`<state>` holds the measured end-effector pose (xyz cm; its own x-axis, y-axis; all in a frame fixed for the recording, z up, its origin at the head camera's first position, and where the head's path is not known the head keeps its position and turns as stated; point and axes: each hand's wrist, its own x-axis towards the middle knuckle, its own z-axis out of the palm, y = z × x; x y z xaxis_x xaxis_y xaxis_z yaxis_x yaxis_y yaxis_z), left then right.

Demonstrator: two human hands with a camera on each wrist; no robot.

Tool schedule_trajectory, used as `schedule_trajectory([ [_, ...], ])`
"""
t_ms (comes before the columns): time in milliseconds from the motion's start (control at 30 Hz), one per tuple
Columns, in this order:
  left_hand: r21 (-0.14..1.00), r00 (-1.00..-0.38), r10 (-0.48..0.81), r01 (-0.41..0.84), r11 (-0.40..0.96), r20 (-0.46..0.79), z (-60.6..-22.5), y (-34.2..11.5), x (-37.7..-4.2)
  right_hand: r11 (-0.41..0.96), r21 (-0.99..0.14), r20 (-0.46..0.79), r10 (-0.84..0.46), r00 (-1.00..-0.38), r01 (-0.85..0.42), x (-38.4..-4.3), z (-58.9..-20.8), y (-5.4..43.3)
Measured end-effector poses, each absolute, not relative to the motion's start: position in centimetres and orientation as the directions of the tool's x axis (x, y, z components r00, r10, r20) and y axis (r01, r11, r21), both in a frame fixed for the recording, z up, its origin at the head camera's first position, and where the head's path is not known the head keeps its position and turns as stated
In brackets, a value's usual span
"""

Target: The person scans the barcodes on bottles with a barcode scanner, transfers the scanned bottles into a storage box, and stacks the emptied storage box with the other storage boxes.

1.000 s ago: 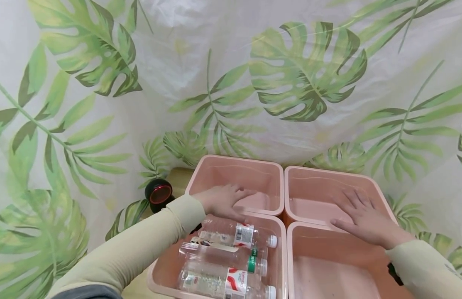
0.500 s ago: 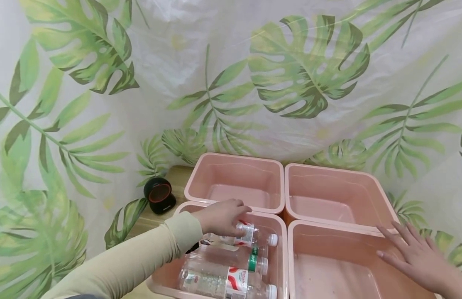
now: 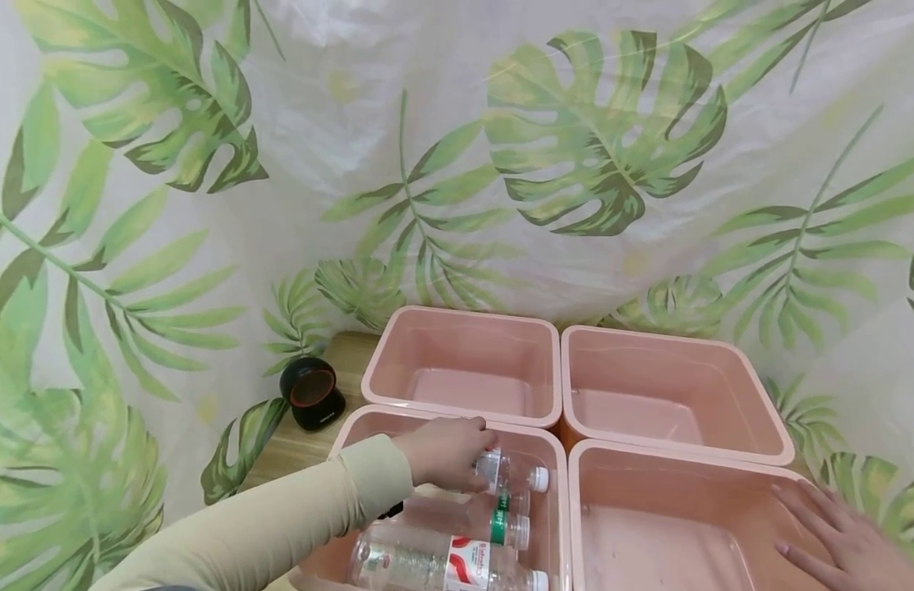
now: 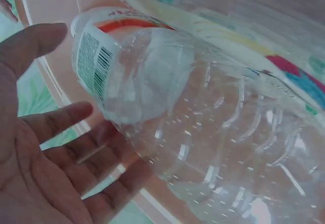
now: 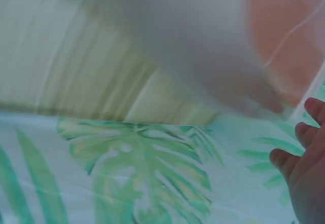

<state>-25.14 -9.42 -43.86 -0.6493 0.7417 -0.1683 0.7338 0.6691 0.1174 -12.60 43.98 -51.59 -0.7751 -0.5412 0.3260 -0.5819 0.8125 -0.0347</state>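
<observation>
Left hand (image 3: 445, 453) spreads wide at a clear bottle (image 4: 193, 117) in the bottle bin (image 3: 563, 501); right hand (image 3: 844, 538) splays beside a pink tub (image 3: 649, 542) rightward.

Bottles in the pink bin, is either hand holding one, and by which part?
No clear hold: the left hand is spread around the back bottle at its label, thumb apart; whether the fingers touch, I can't tell. The right hand holds nothing.
</observation>
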Motion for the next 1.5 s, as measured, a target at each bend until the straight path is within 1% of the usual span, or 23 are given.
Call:
schedule_trajectory([
  [33,0.079,-0.642,0.747,0.747,0.660,-0.173,-43.9,-9.2,-24.9,0.797,-0.006,0.342,-0.566,-0.750,-0.605,-12.5,-52.2,44.4],
  [67,0.038,-0.633,0.755,0.761,0.647,-0.174,-44.0,-9.1,-24.8,0.800,0.004,0.343,-0.565,-0.750,-0.600,-12.4,-52.7,44.7],
  [100,-0.005,-0.625,0.761,0.773,0.634,-0.173,-44.1,-8.9,-24.6,0.845,-0.003,0.310,-0.508,-0.804,-0.535,-12.0,-53.1,44.9],
  [133,-0.044,-0.620,0.766,0.781,0.623,-0.172,-44.2,-8.8,-24.4,0.859,0.006,0.301,-0.490,-0.818,-0.513,-11.8,-53.6,45.1],
  [167,-0.075,-0.616,0.768,0.786,0.614,-0.172,-44.2,-8.7,-24.3,0.881,0.009,0.280,-0.457,-0.844,-0.473,-11.6,-54.0,45.2],
  [267,-0.117,-0.625,0.761,0.780,0.614,-0.173,-44.4,-8.4,-24.1,0.906,0.037,0.260,-0.417,-0.871,-0.422,-11.0,-55.0,45.2],
  [367,-0.137,-0.637,0.753,0.771,0.622,-0.167,-44.6,-8.1,-24.1,0.896,0.058,0.289,-0.437,-0.852,-0.440,-10.8,-55.3,44.9],
  [400,-0.160,-0.636,0.755,0.772,0.616,-0.159,-44.7,-8.0,-24.1,0.893,0.065,0.303,-0.443,-0.843,-0.446,-10.8,-55.3,44.7],
  [500,-0.215,-0.625,0.771,0.775,0.594,-0.125,-45.1,-8.0,-24.1,0.903,0.063,0.328,-0.420,-0.846,-0.424,-10.9,-55.2,44.2],
  [600,-0.274,-0.592,0.802,0.787,0.552,-0.083,-45.5,-8.0,-24.3,0.918,0.048,0.337,-0.385,-0.859,-0.393,-10.8,-55.1,43.9],
  [667,-0.292,-0.562,0.825,0.801,0.522,-0.066,-45.6,-8.2,-24.5,0.921,0.036,0.342,-0.376,-0.861,-0.388,-10.7,-55.1,43.8],
  [733,-0.289,-0.538,0.841,0.816,0.501,-0.058,-45.3,-8.3,-24.8,0.915,0.030,0.356,-0.387,-0.851,-0.403,-10.7,-55.1,43.8],
  [800,-0.252,-0.533,0.845,0.826,0.505,-0.054,-44.6,-8.4,-25.2,0.904,0.026,0.387,-0.402,-0.830,-0.426,-10.8,-55.0,43.9],
  [900,-0.137,-0.558,0.828,0.825,0.548,-0.045,-42.7,-8.7,-25.9,0.887,0.029,0.425,-0.429,-0.797,-0.462,-11.1,-54.9,43.9],
  [967,-0.078,-0.593,0.805,0.803,0.590,-0.019,-41.2,-8.8,-26.4,0.884,0.026,0.434,-0.430,-0.792,-0.466,-11.2,-54.8,43.9],
  [1100,0.046,-0.684,0.728,0.729,0.683,0.051,-38.8,-9.3,-27.1,0.892,0.019,0.414,-0.419,-0.808,-0.452,-11.1,-54.6,43.7],
  [1167,0.118,-0.715,0.693,0.699,0.705,0.094,-38.1,-9.6,-27.3,0.894,0.012,0.409,-0.413,-0.814,-0.447,-11.0,-54.7,43.7],
  [1233,0.203,-0.733,0.667,0.680,0.705,0.136,-37.7,-9.9,-27.5,0.896,0.003,0.400,-0.408,-0.821,-0.444,-10.9,-54.7,43.6],
  [1400,0.376,-0.771,0.583,0.636,0.674,0.257,-37.6,-10.5,-27.8,0.883,-0.003,0.399,-0.428,-0.811,-0.469,-10.9,-54.6,43.6],
  [1500,0.504,-0.797,0.521,0.600,0.621,0.306,-37.7,-10.8,-28.0,0.875,-0.001,0.407,-0.443,-0.799,-0.485,-11.0,-54.4,43.7],
])
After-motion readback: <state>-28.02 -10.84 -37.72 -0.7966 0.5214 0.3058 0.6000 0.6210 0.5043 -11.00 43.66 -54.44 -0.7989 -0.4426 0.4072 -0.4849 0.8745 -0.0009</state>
